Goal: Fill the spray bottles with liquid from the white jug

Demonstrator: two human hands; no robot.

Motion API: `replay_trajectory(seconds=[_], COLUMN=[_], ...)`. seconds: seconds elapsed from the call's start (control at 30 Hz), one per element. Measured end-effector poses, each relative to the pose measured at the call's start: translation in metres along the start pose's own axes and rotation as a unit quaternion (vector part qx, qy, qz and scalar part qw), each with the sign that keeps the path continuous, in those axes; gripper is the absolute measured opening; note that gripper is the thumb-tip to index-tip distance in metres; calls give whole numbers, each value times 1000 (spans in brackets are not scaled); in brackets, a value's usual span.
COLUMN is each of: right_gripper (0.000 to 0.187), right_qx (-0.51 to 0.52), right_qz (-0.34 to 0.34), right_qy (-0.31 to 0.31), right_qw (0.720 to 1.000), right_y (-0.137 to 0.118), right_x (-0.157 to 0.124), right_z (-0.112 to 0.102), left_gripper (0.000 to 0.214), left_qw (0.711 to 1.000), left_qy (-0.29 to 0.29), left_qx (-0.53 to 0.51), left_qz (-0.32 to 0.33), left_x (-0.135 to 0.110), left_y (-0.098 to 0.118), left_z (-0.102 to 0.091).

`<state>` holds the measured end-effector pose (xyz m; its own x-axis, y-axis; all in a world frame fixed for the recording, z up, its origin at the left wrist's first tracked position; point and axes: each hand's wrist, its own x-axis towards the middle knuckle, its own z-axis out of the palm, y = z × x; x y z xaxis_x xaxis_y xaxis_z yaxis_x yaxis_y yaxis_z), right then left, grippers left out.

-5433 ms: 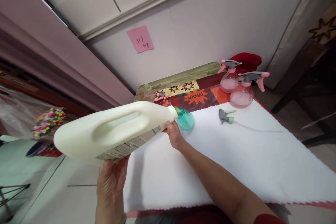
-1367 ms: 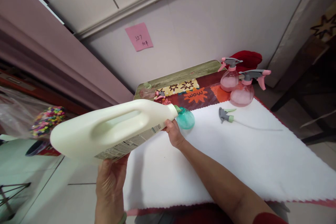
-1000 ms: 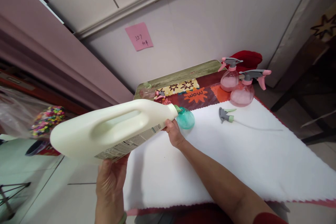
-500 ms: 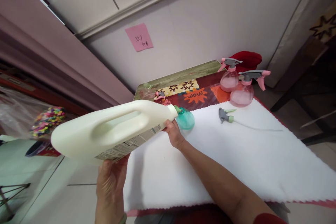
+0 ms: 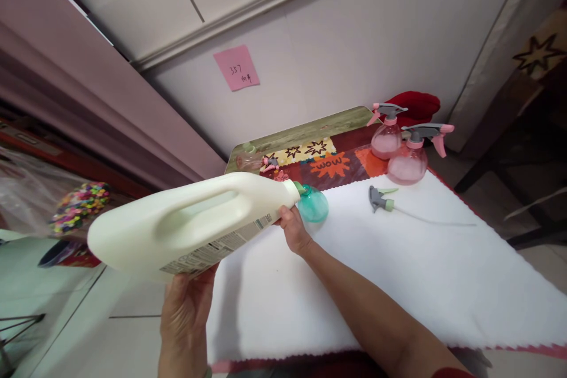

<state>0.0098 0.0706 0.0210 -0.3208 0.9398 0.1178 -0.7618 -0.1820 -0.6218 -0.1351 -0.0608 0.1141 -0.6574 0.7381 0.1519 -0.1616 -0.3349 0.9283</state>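
A large white jug point(image 5: 133, 227) with a moulded handle is tilted almost flat, its green spout at the mouth of a small green spray bottle point(image 5: 313, 207) that stands on the white cloth. Under the jug's lower end, my left hand point(image 5: 188, 301) is closed around its base. My right hand point(image 5: 293, 229) grips the jug just below its neck, close to the green bottle. To the right lies a loose grey-and-green trigger sprayer head point(image 5: 381, 198) with its thin tube. Whether liquid is flowing cannot be made out.
Two pink spray bottles point(image 5: 406, 164) stand at the table's back right, by a red cloth item point(image 5: 414, 107). Another clear spray bottle point(image 5: 252, 161) lies at the back left. A pink note point(image 5: 237, 68) is stuck on the wall. Colourful flowers point(image 5: 82, 207) are at left.
The jug stays tilted at the green bottle's mouth, with both hands in the same places. The whole view has shifted slightly.
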Motion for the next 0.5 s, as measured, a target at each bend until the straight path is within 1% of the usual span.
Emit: replay_trajectory(seconds=[0.17, 0.37, 0.5], right_gripper=[58, 58, 57], right_qx=[-6, 0, -2], right_qz=[-1, -2, -6], right_qy=[-6, -3, -2], right_qw=[1000, 1000, 1000], right_y=[-1, 0, 2], right_x=[-1, -1, 0], right_z=[1, 0, -1], left_gripper=[71, 77, 74], left_qw=[1000, 1000, 1000], left_qy=[-3, -1, -3], left_qx=[-4, -3, -1], left_qz=[2, -2, 1], left_x=[-2, 0, 1], left_y=[2, 1, -1], left_z=[1, -1, -3])
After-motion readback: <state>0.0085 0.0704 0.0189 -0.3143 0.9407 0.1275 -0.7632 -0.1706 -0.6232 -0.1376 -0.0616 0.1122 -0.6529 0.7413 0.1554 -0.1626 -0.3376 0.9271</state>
